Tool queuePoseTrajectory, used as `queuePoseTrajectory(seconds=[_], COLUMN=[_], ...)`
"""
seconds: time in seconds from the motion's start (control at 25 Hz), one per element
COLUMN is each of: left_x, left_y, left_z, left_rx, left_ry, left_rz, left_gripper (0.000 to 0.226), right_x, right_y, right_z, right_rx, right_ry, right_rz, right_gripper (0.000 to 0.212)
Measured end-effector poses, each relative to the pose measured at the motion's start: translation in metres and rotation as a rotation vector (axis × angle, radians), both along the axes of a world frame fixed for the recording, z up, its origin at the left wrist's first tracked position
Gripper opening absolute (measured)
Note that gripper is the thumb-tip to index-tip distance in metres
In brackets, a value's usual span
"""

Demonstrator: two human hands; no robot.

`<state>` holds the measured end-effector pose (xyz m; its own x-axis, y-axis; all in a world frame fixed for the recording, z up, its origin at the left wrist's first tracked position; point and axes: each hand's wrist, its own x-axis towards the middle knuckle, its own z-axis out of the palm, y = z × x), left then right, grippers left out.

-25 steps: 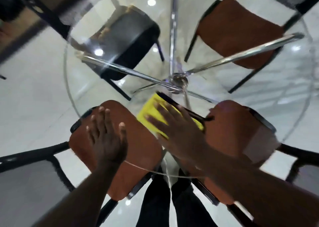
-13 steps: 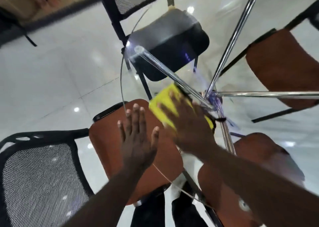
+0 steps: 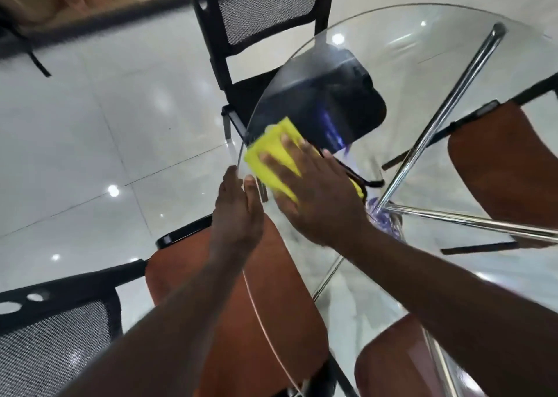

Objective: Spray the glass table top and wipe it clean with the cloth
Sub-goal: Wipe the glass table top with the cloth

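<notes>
While the right grip (image 3: 314,197) presses flat, fingers spread, on the yellow cloth (image 3: 271,152) | cloth lies at the left rim of the glass desk top (image 3: 422,73) | left grip (image 3: 238,215) released, straight fingers at that rim | brown chair seat (image 3: 241,306) beneath

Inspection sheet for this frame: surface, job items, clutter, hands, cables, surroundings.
Surface: round glass top, light glare; smears cannot be judged.
Job's things: yellow cloth flat on the glass near the rim; spray bottle not seen.
Clutter: nothing seen.
Hands: right hand pressed flat on cloth; left hand fingers straight, at the rim.
Cables: nothing seen.
Surroundings: chrome legs under the glass, black chair, orange seats, glossy tile floor.
</notes>
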<state>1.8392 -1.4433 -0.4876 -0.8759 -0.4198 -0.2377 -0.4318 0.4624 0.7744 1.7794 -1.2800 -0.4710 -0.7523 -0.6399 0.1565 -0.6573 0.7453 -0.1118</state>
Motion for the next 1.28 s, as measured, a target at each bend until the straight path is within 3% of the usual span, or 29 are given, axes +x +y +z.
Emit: queuePoseTrajectory(seconds=[0.08, 0.16, 0.24, 0.28, 0.36, 0.44, 0.52, 0.6, 0.72, 0.8, 0.92, 1.0, 1.12, 1.2, 1.28], left_x=[-0.001, -0.003, -0.005, -0.005, -0.005, -0.004, -0.002, -0.003, 0.008, 0.036, 0.109, 0.150, 0.183, 0.203, 0.226], left_y=[-0.002, -0.003, -0.003, -0.002, 0.000, -0.003, -0.004, -0.008, -0.004, 0.000, 0.004, 0.015, 0.061, 0.098, 0.126], left_z=[-0.002, 0.001, 0.007, 0.011, 0.013, 0.013, 0.011, 0.004, 0.005, 0.007, 0.014, 0.012, 0.018, 0.024, 0.024], left_rx=[0.044, 0.093, 0.066, 0.054, 0.034, 0.064, 0.107, 0.089, 0.178, 0.213, 0.051, -0.034, -0.196, -0.415, -0.601], left_ry=[-0.007, -0.050, -0.060, -0.067, -0.107, -0.137, -0.106, -0.108, -0.122, -0.141, -0.209, -0.235, -0.202, -0.122, -0.090], left_rz=[0.011, 0.012, 0.011, 0.008, 0.019, 0.030, 0.054, 0.049, 0.098, 0.070, -0.114, -0.091, -0.207, -0.294, -0.308], left_gripper=[0.036, 0.027, 0.026, 0.027, 0.027, 0.026, 0.027, 0.023, 0.024, 0.028, 0.058, 0.085, 0.079, 0.084, 0.085], right_x=[-0.007, -0.073, -0.142, -0.158, -0.138, -0.067, -0.003, -0.002, -0.057, -0.059, 0.041, 0.133, 0.235, 0.216, 0.184], right_y=[0.059, 0.091, 0.064, 0.034, -0.030, -0.056, -0.019, 0.038, 0.085, 0.059, 0.004, 0.018, 0.122, 0.207, 0.251], right_z=[0.002, 0.003, 0.005, 0.006, 0.002, 0.001, -0.001, 0.004, 0.007, -0.004, -0.004, 0.009, 0.016, 0.020, 0.030], right_rx=[0.018, 0.073, 0.024, 0.028, 0.021, 0.004, 0.027, -0.014, 0.034, -0.010, -0.098, -0.153, -0.064, 0.005, -0.040], right_ry=[0.026, 0.092, 0.057, 0.035, 0.092, 0.149, 0.008, 0.002, 0.025, 0.092, 0.136, -0.035, -0.139, -0.153, -0.261], right_rz=[0.095, -0.184, -0.516, -0.546, -0.438, -0.196, 0.013, 0.047, -0.428, -0.562, -0.312, -0.183, -0.114, -0.182, -0.510], right_gripper=[0.057, 0.058, 0.062, 0.064, 0.065, 0.060, 0.057, 0.054, 0.057, 0.058, 0.059, 0.060, 0.058, 0.059, 0.062])
